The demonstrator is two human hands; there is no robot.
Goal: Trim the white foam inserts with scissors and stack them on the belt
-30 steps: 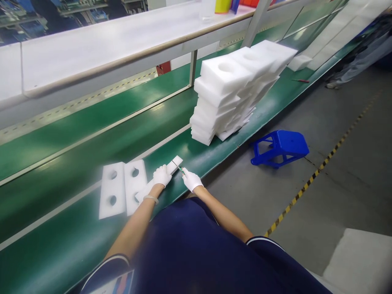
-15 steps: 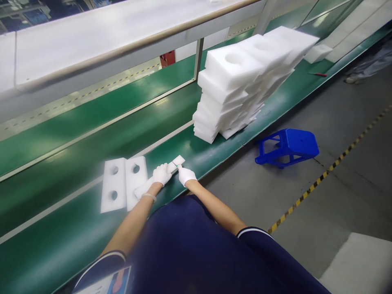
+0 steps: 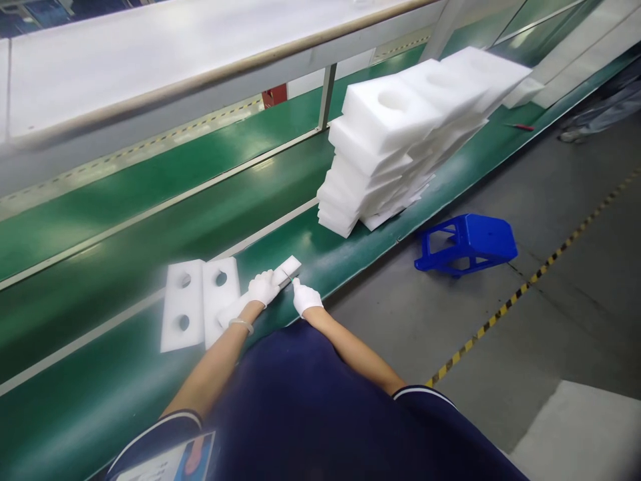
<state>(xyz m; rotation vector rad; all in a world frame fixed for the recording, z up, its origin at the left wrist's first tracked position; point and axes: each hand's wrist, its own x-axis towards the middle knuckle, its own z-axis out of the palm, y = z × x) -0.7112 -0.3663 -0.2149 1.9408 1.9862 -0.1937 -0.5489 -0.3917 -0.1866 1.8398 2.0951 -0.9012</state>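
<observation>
My left hand (image 3: 264, 287), in a white glove, is closed over a narrow white foam strip (image 3: 288, 270) and presses it on the green belt. In my gloved right hand (image 3: 306, 297) is a slim knife (image 3: 288, 275), its thin blade lying against the strip's far end; a bit of green shows near the fingers. The knife's handle is mostly hidden in the glove. Left of my hands two white foam blocks, a left one (image 3: 169, 304) and a right one (image 3: 215, 304), lie side by side, each with round holes. My left wrist partly covers the strip's near end.
Tall stacks of white foam blocks (image 3: 373, 143) stand on the belt (image 3: 295, 230) to the right. Farther along lies a red-handled tool (image 3: 523, 127). A blue stool (image 3: 488, 239) is on the floor beyond the belt's edge. A person's leg (image 3: 598, 113) shows at far right.
My right hand has drawn the knife slightly back toward my body, across the foam strip. My left hand keeps its hold on the strip; the view has shifted a little.
</observation>
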